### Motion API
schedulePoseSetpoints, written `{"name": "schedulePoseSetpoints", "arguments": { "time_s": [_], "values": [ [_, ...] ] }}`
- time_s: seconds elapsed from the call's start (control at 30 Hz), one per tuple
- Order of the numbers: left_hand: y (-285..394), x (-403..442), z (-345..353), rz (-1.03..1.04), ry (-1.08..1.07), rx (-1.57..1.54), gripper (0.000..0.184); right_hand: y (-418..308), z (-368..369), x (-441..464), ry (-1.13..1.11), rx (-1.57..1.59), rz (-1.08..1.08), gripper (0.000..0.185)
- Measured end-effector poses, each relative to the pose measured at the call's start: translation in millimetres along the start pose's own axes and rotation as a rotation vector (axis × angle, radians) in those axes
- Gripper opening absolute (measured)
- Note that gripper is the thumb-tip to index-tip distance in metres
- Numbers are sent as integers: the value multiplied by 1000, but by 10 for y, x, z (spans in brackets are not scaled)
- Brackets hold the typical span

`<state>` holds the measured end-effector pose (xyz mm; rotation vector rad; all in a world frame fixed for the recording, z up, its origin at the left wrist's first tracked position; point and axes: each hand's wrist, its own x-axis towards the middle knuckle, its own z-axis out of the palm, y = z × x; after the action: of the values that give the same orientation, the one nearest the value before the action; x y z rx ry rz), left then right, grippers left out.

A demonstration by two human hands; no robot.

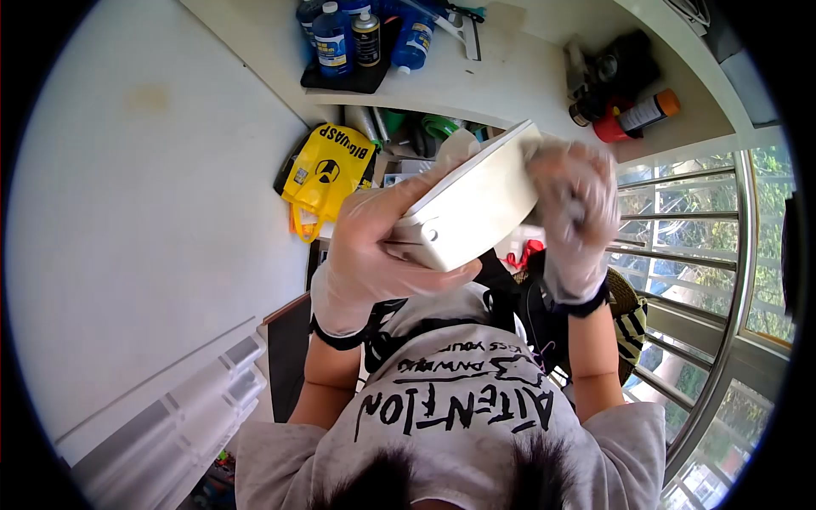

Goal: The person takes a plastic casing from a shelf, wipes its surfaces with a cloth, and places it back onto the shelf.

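A white box-like object (480, 204) with a small round hole near one corner is held up, tilted, in front of my chest. My left hand (370, 238), in a clear glove, wraps round its left end, with fingers on the upper edge and the lower corner. At the right end, my right hand (574, 204), also gloved, is curled against the object's face. Motion blurs its fingers, and a small dark thing at them is too unclear to name.
Blue bottles (332, 42) and a black can (366, 41) stand on the upper shelf (510, 85). A yellow bag (327, 174) hangs at the left. An orange-capped can (650, 110) is at the right, above a barred window (680, 212). Plastic drawers (170, 442) are lower left.
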<state>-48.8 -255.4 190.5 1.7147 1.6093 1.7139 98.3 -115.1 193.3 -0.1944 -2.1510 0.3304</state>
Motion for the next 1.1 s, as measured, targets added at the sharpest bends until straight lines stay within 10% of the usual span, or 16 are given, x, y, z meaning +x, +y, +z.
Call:
{"name": "schedulePoseSetpoints", "arguments": {
  "time_s": [0.17,0.27,0.47,0.83,1.1],
  "values": [
    [-149,-65,65,10,-101,62,58,245,84,-50,381,474,634,10],
    [-128,-69,219,-299,85,-272,62,-41,-13,205,302,432,407,15],
    [-71,-40,137,-149,36,-72,59,-433,13,343,-282,155,45,33],
    [-88,-145,141,-103,107,-16,61,-213,84,295,-157,158,-38,19],
    [-236,-132,229,-200,79,-152,57,224,-71,138,44,23,283,14]
  ]
}}
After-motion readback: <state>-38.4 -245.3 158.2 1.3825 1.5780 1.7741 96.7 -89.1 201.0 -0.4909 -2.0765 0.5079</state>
